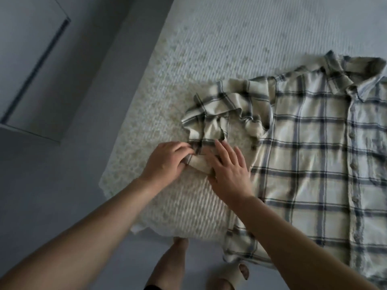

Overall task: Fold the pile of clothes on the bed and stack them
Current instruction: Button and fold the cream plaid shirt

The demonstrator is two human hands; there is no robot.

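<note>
A cream and dark-blue plaid button-up shirt (310, 155) lies spread front-up on the bed, collar at the upper right, hem hanging over the bed's near edge. Its left sleeve (211, 120) is crumpled and bunched beside the body. My left hand (165, 162) pinches the sleeve's cuff end with curled fingers. My right hand (228, 172) lies on the same cuff just to the right, fingers straight and spread, pressing the fabric down. The two hands almost touch.
The bed carries a white textured cover (209, 59) that reaches its left and near edges. Grey floor (62, 185) lies to the left, with a pale flat-topped piece of furniture (31, 59) at the upper left. My leg and a slippered foot (236, 275) stand at the bed's edge.
</note>
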